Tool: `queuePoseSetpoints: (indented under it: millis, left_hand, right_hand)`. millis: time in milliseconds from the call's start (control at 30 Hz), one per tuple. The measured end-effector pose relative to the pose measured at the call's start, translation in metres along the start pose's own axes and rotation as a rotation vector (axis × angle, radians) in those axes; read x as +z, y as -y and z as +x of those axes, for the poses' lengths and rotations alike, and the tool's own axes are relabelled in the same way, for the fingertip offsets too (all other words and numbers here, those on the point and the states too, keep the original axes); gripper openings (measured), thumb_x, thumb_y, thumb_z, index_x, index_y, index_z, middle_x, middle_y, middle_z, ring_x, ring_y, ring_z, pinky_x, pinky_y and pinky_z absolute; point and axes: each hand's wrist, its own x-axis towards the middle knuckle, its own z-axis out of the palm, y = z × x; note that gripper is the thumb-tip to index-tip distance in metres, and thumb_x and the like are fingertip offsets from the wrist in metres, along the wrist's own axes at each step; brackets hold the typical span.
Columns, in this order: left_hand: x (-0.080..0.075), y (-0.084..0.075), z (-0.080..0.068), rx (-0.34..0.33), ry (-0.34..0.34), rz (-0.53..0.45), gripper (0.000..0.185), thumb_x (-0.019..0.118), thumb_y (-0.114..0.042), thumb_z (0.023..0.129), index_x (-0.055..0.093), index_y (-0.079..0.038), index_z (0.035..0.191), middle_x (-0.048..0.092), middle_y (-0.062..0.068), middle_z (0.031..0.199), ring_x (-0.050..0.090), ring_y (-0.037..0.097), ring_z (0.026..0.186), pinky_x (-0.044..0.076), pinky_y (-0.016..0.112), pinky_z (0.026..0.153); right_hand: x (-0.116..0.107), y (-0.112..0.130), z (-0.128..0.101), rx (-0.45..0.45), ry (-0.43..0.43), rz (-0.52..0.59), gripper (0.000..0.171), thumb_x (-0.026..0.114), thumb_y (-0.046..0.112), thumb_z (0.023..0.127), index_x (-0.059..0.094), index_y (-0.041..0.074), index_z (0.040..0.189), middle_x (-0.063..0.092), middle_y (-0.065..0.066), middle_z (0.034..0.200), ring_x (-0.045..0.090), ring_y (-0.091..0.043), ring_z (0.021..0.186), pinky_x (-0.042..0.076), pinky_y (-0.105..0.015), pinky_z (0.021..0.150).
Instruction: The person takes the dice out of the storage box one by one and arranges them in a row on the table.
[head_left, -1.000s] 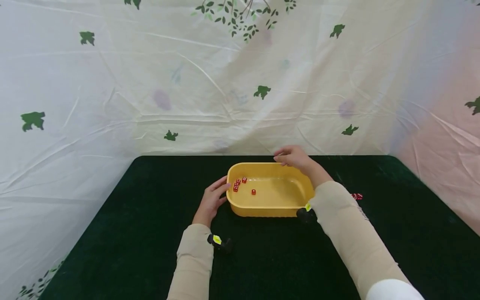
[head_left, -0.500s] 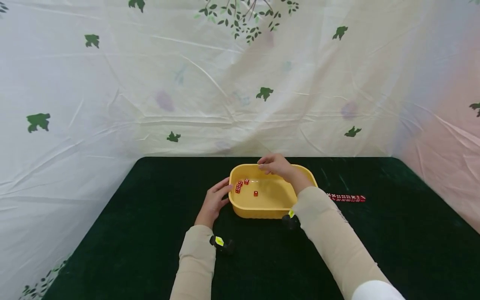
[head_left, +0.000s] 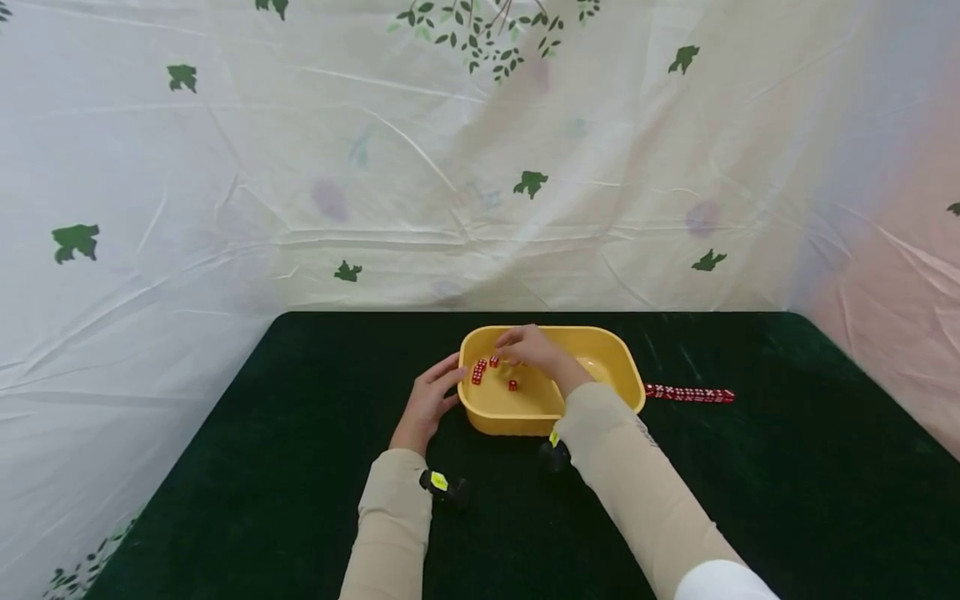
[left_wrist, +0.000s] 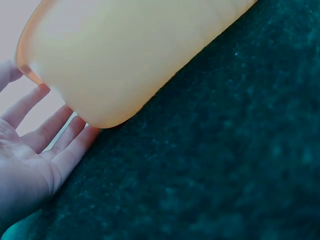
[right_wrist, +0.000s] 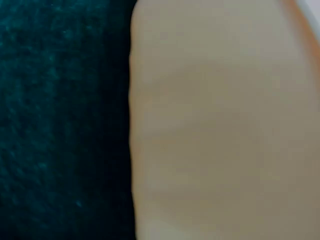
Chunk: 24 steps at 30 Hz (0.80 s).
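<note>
My left hand [head_left: 429,404] is at the left end of a yellow plastic bin [head_left: 502,425]. In the left wrist view, the fingers of that hand [left_wrist: 37,145] are spread nearly straight against the bin wall [left_wrist: 115,65], with the thumb by the rim. Several red dice [head_left: 477,372] with white pips lie at the bin's left side, and a lone die [head_left: 513,386] sits nearer the front. My right hand [head_left: 534,350] reaches over the bin with loosely bent fingers, close to another die [head_left: 493,362]. Nothing shows between its fingers. The right wrist view holds only the bin's outer wall [right_wrist: 225,125] and cloth.
A straight row of red dice [head_left: 690,393] runs rightward from the bin's right end. Dark green cloth [head_left: 247,467] covers the table. Behind it hangs a pale curtain [head_left: 420,192] with green leaf prints.
My right hand has moved left and down, from above the bin's far right rim to its left part. The dice row at right has come into view. My left hand stays at the bin.
</note>
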Motion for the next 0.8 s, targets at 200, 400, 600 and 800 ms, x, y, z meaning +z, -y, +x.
queuePoseSetpoints:
  millis: [200, 400, 600, 800]
  left_hand:
    - [-0.001, -0.001, 0.001, -0.007, 0.006, -0.004, 0.037, 0.057, -0.02, 0.083, 0.053, -0.013, 0.119, 0.048, 0.003, 0.121, 0.046, 0.019, 0.105, 0.04, 0.039, 0.084]
    - [0.0, -0.001, 0.0, -0.01, -0.001, 0.002, 0.037, 0.057, -0.019, 0.083, 0.053, -0.014, 0.119, 0.048, 0.003, 0.121, 0.047, 0.018, 0.105, 0.04, 0.038, 0.084]
    - [0.0, 0.0, 0.001, -0.003, 0.0, 0.004, 0.036, 0.057, -0.02, 0.082, 0.054, -0.014, 0.118, 0.049, 0.002, 0.12, 0.047, 0.018, 0.105, 0.041, 0.038, 0.083]
    - [-0.001, 0.0, 0.002, 0.001, 0.003, 0.005, 0.037, 0.058, -0.021, 0.082, 0.053, -0.014, 0.119, 0.048, 0.002, 0.12, 0.047, 0.018, 0.105, 0.041, 0.038, 0.084]
  right_hand:
    - [0.008, -0.002, 0.001, 0.009, -0.025, 0.013, 0.024, 0.058, 0.008, 0.081, 0.057, -0.004, 0.102, 0.058, -0.016, 0.083, 0.054, -0.028, 0.071, 0.046, -0.031, 0.062]
    - [0.012, -0.005, 0.003, 0.031, -0.037, 0.008, 0.023, 0.057, 0.006, 0.081, 0.058, -0.004, 0.102, 0.059, -0.016, 0.086, 0.052, -0.022, 0.065, 0.046, -0.026, 0.059]
    - [0.015, -0.009, 0.006, 0.051, -0.047, 0.039, 0.023, 0.057, 0.002, 0.081, 0.057, -0.006, 0.103, 0.059, -0.017, 0.086, 0.051, -0.017, 0.061, 0.045, -0.023, 0.055]
    - [0.017, -0.01, 0.009, 0.039, -0.041, -0.037, 0.023, 0.059, 0.003, 0.079, 0.058, -0.005, 0.101, 0.059, -0.012, 0.084, 0.049, -0.015, 0.058, 0.044, -0.022, 0.053]
